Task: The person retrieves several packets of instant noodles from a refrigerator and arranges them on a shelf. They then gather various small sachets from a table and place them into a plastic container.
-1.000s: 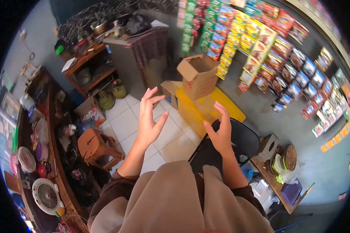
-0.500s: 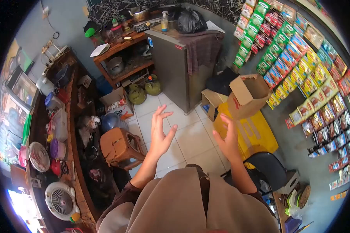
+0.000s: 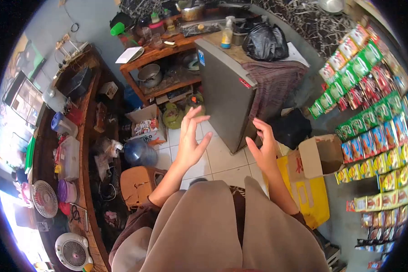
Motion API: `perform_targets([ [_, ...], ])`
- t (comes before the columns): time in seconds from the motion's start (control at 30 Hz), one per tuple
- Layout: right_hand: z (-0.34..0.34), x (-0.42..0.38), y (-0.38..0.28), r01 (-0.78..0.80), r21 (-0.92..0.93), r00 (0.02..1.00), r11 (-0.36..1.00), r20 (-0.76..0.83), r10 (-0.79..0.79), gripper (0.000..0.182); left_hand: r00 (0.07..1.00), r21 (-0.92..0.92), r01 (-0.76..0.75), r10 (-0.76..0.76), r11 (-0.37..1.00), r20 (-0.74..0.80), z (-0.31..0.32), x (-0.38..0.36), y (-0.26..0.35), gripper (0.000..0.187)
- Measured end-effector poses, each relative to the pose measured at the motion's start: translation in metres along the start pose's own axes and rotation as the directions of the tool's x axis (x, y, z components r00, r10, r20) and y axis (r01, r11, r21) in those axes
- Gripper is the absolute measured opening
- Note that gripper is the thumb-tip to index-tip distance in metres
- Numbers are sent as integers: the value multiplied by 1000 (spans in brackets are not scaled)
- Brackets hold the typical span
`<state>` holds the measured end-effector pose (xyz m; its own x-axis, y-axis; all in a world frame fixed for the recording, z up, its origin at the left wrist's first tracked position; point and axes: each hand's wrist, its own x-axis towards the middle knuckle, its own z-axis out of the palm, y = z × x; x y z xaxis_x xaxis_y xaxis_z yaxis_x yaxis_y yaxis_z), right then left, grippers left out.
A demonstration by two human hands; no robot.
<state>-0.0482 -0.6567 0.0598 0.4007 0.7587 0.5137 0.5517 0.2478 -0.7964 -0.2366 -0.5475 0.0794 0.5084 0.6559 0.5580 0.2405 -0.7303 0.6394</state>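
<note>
Both hands are raised in front of my body with nothing in them. My left hand (image 3: 192, 143) is open, its fingers apart and pointing forward, above the tiled floor (image 3: 220, 163). My right hand (image 3: 264, 144) is open too, fingers bent a little and thumb apart. Ahead of the hands stands a grey fridge (image 3: 224, 95), apart from both, with a dark cloth (image 3: 276, 81) hanging over its side. A black plastic bag (image 3: 266, 43) and a spray bottle (image 3: 227, 32) rest on its top.
To the left are a brown stool (image 3: 138, 183), a blue water jug (image 3: 139, 152) and a long wooden counter (image 3: 93, 181) with fans. Green gas cylinders (image 3: 173, 117) sit beneath a wooden shelf (image 3: 154, 93). An open cardboard box (image 3: 310, 158) and hanging sachets (image 3: 371, 145) are on the right.
The view has shifted forward, so the fridge appears nearer and larger. The stool and yellow object sit lower in view. My hands remain raised and open, with the right fingers bent slightly more.
</note>
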Motion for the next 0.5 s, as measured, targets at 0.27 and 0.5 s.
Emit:
perform_targets([
  [0.27, 74, 127, 46, 175, -34, 980, 984, 100, -171, 40, 997, 11, 44, -43, 999, -72, 3, 95, -124, 37],
  [0.5, 178, 270, 114, 173, -158, 984, 972, -1, -176, 41, 993, -110, -90, 97, 990, 62, 28, 274, -268, 38],
])
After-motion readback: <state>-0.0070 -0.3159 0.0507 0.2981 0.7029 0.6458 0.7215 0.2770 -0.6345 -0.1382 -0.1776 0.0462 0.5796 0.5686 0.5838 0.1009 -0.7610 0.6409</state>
